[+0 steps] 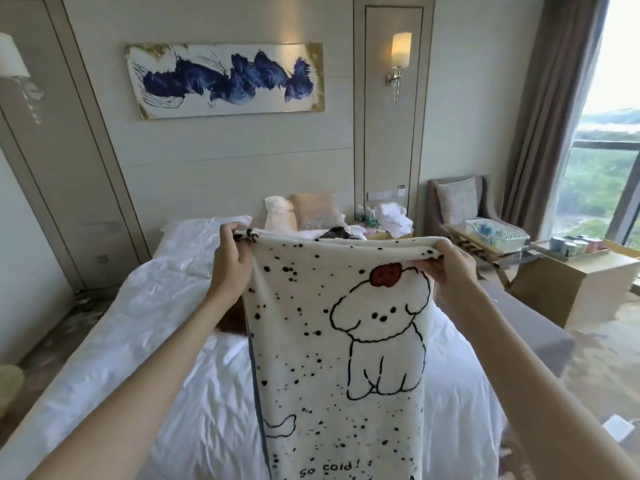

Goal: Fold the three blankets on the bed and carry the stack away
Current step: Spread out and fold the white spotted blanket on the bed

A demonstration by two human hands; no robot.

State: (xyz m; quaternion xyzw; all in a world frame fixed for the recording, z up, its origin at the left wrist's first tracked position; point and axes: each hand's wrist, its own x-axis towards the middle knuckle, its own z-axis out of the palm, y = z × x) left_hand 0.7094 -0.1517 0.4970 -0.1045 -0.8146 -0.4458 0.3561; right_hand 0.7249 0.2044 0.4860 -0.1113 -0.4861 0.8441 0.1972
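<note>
Above the bed [145, 306] hangs the blanket [332, 341] — top corners pinched by left hand [232, 258] and right hand [450, 268].

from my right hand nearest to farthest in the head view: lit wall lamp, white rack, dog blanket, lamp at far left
1. dog blanket: its top corner is pinched in the right hand.
2. white rack: low, to the right of the hand.
3. lit wall lamp: high on the headboard wall.
4. far-left lamp: across the bed, at the frame's edge.
</note>
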